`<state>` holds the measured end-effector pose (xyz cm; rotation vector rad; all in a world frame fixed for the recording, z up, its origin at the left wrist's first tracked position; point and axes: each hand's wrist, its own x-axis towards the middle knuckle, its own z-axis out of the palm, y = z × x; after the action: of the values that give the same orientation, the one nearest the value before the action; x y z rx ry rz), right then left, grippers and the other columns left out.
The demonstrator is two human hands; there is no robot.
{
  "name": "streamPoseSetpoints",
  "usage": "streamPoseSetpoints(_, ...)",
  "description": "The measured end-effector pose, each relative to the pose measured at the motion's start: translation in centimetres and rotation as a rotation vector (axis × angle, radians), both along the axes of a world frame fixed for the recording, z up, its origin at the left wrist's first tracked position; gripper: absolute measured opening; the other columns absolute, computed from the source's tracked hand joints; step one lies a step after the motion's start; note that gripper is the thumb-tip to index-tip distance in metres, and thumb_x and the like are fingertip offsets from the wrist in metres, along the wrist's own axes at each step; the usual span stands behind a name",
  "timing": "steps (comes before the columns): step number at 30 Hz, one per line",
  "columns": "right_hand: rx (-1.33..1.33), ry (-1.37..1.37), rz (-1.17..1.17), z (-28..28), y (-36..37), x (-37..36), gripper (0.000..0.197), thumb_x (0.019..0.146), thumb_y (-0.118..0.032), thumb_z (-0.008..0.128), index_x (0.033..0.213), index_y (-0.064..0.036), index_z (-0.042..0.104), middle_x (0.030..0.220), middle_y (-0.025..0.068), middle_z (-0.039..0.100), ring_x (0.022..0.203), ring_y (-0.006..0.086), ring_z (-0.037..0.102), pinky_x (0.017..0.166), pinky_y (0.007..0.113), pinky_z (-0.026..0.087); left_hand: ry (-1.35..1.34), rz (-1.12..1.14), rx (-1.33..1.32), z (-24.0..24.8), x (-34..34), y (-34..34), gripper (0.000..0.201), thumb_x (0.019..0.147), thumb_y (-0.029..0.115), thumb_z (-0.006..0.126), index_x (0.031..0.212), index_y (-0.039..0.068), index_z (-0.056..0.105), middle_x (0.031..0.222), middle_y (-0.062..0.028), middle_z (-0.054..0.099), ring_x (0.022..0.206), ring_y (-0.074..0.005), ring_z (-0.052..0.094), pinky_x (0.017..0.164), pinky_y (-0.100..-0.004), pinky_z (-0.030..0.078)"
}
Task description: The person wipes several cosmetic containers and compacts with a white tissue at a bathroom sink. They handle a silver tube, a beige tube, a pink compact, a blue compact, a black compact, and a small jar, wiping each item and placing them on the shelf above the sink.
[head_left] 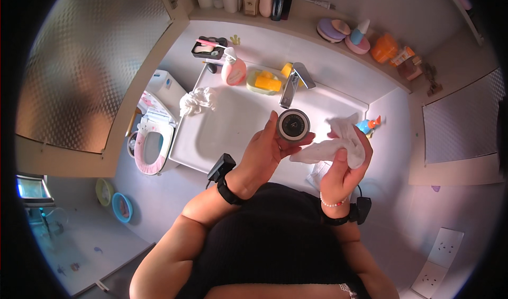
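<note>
My left hand (260, 153) grips a small round jar (293, 125) over the front of the sink. Its top faces up, with a pale ring around a dark centre. Right beside it, my right hand (346, 176) pinches a crumpled white cloth (329, 151), one end of which reaches toward the jar. Whether cloth and jar touch I cannot tell. Just beyond the jar stands the chrome faucet (290, 91). Both hands are above the white sink (225, 124).
A pink pump bottle (233, 72), a yellow sponge (268, 83) and a black tray (200, 50) line the back of the sink. Another white cloth (197, 101) lies on its left rim. Open cabinet doors (92, 66) flank a cosmetics shelf (296, 26); a toilet (153, 145) stands left.
</note>
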<state>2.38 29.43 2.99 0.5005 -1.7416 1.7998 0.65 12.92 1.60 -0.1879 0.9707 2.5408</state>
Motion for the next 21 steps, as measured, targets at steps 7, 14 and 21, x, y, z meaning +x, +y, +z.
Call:
streamPoseSetpoints(7,0.754,-0.07,0.028,0.1,-0.8,-2.1,0.055,0.083,-0.004,0.07,0.137,-0.01,0.061,0.14,0.0153,0.059,0.135,0.0415,0.051,0.107,0.05,0.045,-0.084,0.121,-0.018,-1.7,-0.2,0.8,0.058,0.111,0.048,0.035,0.126,-0.002,0.059,0.109,-0.0103,0.069,0.101,-0.0194,0.067,0.091,-0.0378,0.052)
streamPoseSetpoints(14,0.973,0.22,-0.029,-0.1,-0.1,-2.4,0.041,0.072,-0.01,0.079,0.112,-0.0175,0.075,0.13,0.0017,0.067,0.139,0.0358,0.048,0.114,0.056,0.034,-0.055,0.101,0.007,-1.0,0.4,1.0,0.052,0.112,0.043,0.032,0.136,0.002,0.052,0.124,-0.0091,0.064,0.114,-0.0192,0.063,0.099,-0.0353,0.051)
streamPoseSetpoints(21,0.87,0.229,-0.192,0.1,0.4,-1.8,0.038,0.066,-0.009,0.076,0.103,-0.0176,0.079,0.139,0.015,0.058,0.138,0.0434,0.046,0.115,0.057,0.031,0.105,0.119,-0.027,-0.5,-0.2,0.3,0.06,0.111,0.049,0.031,0.135,-0.002,0.053,0.125,-0.0111,0.065,0.115,-0.0205,0.063,0.102,-0.0382,0.05)
